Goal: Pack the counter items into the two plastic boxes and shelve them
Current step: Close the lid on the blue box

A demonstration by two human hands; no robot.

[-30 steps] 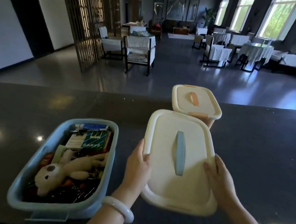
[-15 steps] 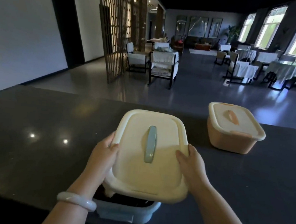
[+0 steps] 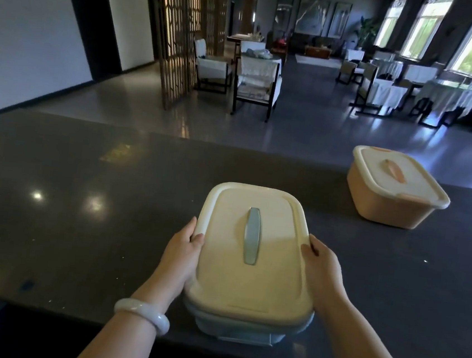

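Two hands clasp one lid [image 3: 253,256]: the left hand [image 3: 181,256] grips its left edge with the thumb on top and the fingers hidden beneath the rim, and the right hand [image 3: 321,271] grips the right edge the same way. The lid is cream, a rounded rectangle with a raised border and a slim grey-blue handle [image 3: 252,236] running lengthwise down its middle, between the two thumbs. It sits over the blue box [image 3: 238,329], covering it wholly; only a strip of pale blue wall and a front clip show below the lid's near edge, just behind the wrists. Whether the lid is pressed fully home cannot be told. The box stands on the dark, glossy desk [image 3: 79,220], close to its near edge.

A white bangle [image 3: 142,313] rings the left wrist.

Well beyond the right hand, further out and to its right, stands the orange box [image 3: 386,206], apart from the blue one. Its walls are a soft peach, and a cream lid with an orange handle and an orange clip at the front closes it. It sits near the far edge of the desk.

Past the desk lies a dim dining room with cloth-covered tables, chairs and bright windows.
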